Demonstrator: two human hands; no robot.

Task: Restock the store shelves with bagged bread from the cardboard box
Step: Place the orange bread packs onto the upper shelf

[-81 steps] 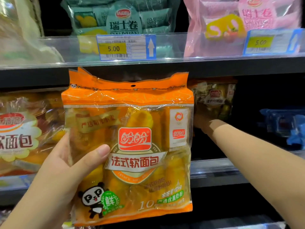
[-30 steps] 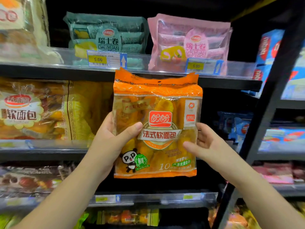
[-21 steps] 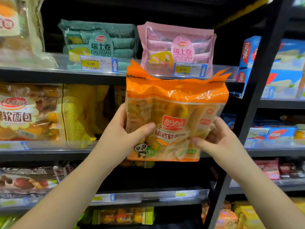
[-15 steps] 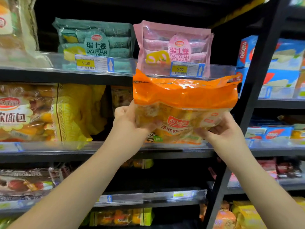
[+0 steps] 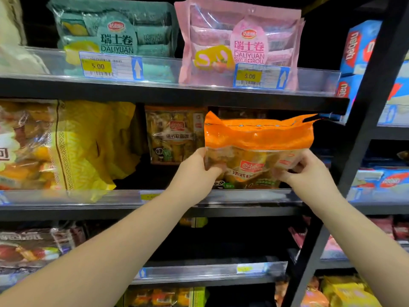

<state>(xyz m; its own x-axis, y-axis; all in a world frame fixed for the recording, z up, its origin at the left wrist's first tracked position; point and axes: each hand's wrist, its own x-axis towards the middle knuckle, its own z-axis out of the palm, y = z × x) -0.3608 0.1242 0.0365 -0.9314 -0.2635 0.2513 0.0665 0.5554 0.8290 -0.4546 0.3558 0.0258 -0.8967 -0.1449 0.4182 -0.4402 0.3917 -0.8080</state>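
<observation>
An orange bag of soft bread [image 5: 257, 138] is held between both hands inside the middle shelf [image 5: 221, 197], at its right end. The bag leans back, its orange top towards me and its bottom edge down by the shelf's clear front lip. My left hand [image 5: 194, 173] grips its left side. On its right side my right hand [image 5: 307, 173] pinches the plastic. Deeper in the same shelf, to the left, stands a second bag of the same bread [image 5: 174, 135]. No cardboard box is in view.
Yellow bread bags [image 5: 88, 142] fill the middle shelf's left part. The upper shelf [image 5: 168, 94] carries a green Swiss-roll pack [image 5: 117, 34] and a pink one [image 5: 243, 45], close over the held bag. A black upright post [image 5: 363, 134] stands just to the right.
The bag has gone from upright in front of the shelves to tilted back and pushed into the middle shelf, lower and further right. My right hand came off the shelf and took the bag's right side.
</observation>
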